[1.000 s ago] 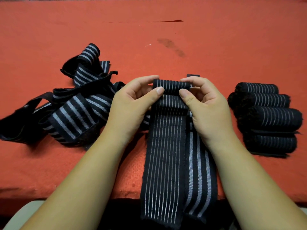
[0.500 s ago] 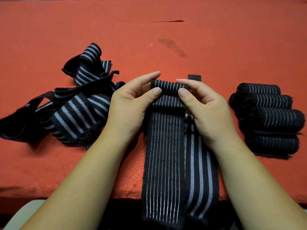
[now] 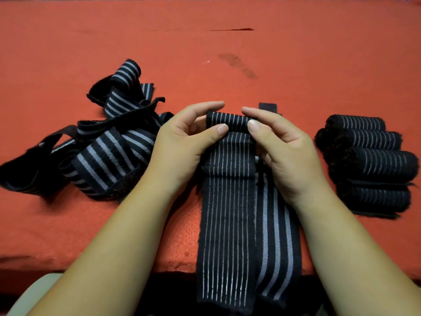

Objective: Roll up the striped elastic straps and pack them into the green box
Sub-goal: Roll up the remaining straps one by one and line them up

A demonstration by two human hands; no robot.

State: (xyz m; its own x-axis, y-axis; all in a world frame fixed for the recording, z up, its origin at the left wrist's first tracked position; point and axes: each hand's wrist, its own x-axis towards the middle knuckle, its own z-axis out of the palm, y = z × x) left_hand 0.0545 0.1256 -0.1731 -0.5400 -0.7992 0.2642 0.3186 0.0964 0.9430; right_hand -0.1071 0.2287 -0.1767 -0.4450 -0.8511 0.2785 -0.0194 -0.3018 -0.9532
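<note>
A black strap with thin white stripes (image 3: 227, 213) lies lengthwise on the orange table (image 3: 227, 53), its near end hanging over the front edge. Its far end is wound into a small roll (image 3: 230, 122). My left hand (image 3: 182, 147) pinches the roll's left end between thumb and fingers. My right hand (image 3: 284, 151) pinches the right end the same way. A second strap with broad grey stripes (image 3: 275, 247) lies partly under the first. No green box is in view.
A tangled heap of loose striped straps (image 3: 102, 151) lies to the left. Several finished rolls (image 3: 369, 165) are stacked side by side at the right. A dark stain (image 3: 239, 67) marks the cloth farther back.
The roll has been turned a little further toward me, and both hands have shifted slightly nearer with it. The flat length of strap is a bit shorter.
</note>
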